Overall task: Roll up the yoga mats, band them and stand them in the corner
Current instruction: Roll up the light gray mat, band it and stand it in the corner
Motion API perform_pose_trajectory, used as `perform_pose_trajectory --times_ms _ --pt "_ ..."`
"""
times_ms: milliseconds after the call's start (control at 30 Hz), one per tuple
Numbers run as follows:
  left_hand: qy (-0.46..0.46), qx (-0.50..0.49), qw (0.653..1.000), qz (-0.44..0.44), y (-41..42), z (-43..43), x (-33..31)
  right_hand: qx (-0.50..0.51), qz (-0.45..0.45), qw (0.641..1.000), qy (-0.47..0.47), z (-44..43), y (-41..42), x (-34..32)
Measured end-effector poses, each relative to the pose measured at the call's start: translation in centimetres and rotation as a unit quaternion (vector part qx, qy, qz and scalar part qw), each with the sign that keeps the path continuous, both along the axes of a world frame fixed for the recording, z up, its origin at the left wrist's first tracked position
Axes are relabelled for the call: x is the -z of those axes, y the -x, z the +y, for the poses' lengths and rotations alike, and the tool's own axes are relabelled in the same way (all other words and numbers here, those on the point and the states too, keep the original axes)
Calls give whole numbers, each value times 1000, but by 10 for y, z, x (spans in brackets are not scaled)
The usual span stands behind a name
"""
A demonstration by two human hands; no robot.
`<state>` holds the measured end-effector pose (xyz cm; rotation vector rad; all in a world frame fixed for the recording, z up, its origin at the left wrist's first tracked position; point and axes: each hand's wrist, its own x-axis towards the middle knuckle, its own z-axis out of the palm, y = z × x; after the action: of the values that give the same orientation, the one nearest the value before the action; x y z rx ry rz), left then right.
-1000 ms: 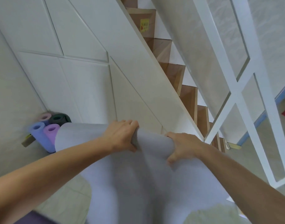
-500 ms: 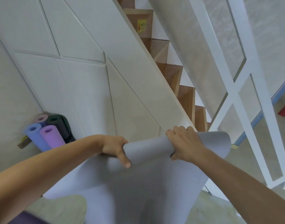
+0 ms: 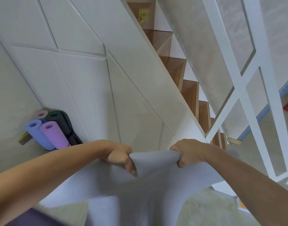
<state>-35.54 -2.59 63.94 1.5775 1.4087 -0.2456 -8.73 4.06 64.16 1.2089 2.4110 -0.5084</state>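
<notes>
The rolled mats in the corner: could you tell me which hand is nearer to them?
Left. The left hand grips the grey mat just right of the rolled mats; the right hand is farther right.

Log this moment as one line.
stage: grey mat unrolled | left hand grips top edge | right hand grips top edge | corner: four rolled mats standing

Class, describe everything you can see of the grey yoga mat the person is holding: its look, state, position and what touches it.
The grey yoga mat is a plain, matte, flexible sheet, foam-like in look. It is unrolled and unbanded, held up by its top edge, which is bunched between the left hand and the right hand. Both hands grip it with curled fingers. From there it hangs down and spreads wide, draping in soft folds out of the bottom of the view. It hangs in front of the white panelled wall.
</notes>
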Motion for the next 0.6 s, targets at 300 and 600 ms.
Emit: perform_pose_trajectory --times_ms 300,600 --pt "17 -35 998 -55 -7 15 -6 -5 48 984 -174 -28 27 12" --pt "-359 151 886 252 -43 11 4 127 131 983 -25 -18 38 11"
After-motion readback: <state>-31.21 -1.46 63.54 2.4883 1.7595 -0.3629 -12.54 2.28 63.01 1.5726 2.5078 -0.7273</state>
